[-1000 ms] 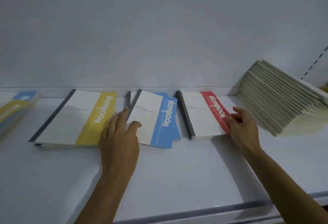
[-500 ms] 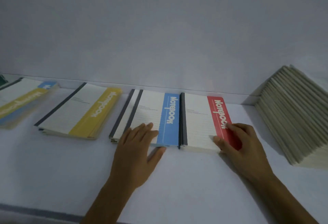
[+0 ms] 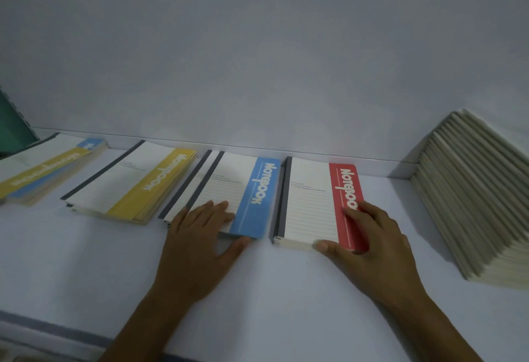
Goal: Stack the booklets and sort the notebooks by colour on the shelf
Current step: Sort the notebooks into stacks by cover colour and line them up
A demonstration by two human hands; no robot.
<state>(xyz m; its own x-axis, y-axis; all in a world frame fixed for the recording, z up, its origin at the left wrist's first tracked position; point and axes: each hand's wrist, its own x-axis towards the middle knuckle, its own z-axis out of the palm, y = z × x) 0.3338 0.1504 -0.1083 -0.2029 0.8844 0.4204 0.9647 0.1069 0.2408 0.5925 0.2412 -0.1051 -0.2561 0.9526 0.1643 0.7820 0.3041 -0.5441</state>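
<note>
Three notebook piles lie side by side on the white shelf (image 3: 86, 261): yellow-banded (image 3: 134, 187), blue-banded (image 3: 229, 184) and red-banded (image 3: 309, 198). My left hand (image 3: 197, 244) rests flat on the front of the blue pile, with its thumb along the pile's front edge. My right hand (image 3: 369, 250) lies on the red band at the front right corner of the red pile, and its thumb touches the front edge. A thick stack of cream booklets (image 3: 469, 189) leans against the back wall at the right.
At the far left lies a mixed pile of yellow and blue notebooks (image 3: 48, 167), with a green object (image 3: 11, 129) behind it. The shelf's grey front edge (image 3: 51, 330) runs below my arms. Bare shelf separates the red pile from the booklets.
The skewed blue notebooks now lie squared in a neat pile close beside the red one. Both hands have slid from the piles' sides to their front edges.
</note>
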